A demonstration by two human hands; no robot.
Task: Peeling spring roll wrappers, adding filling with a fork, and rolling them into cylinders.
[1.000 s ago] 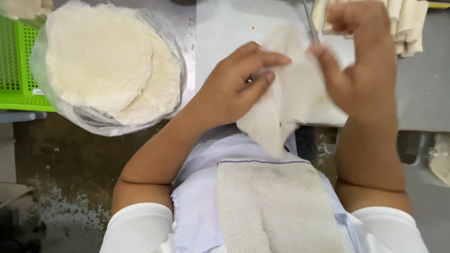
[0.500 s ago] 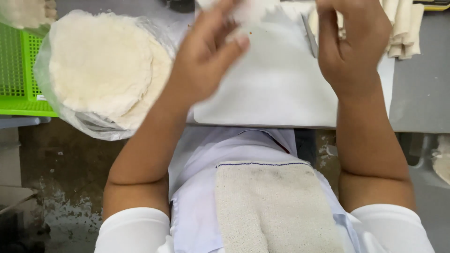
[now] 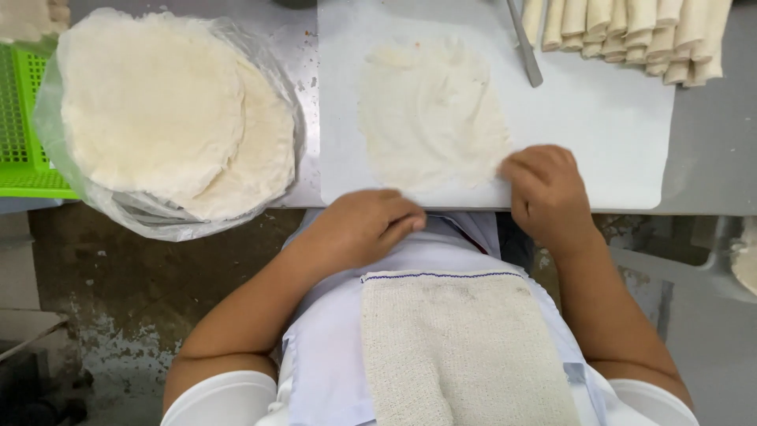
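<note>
Thin pale wrapper flat on board
</note>
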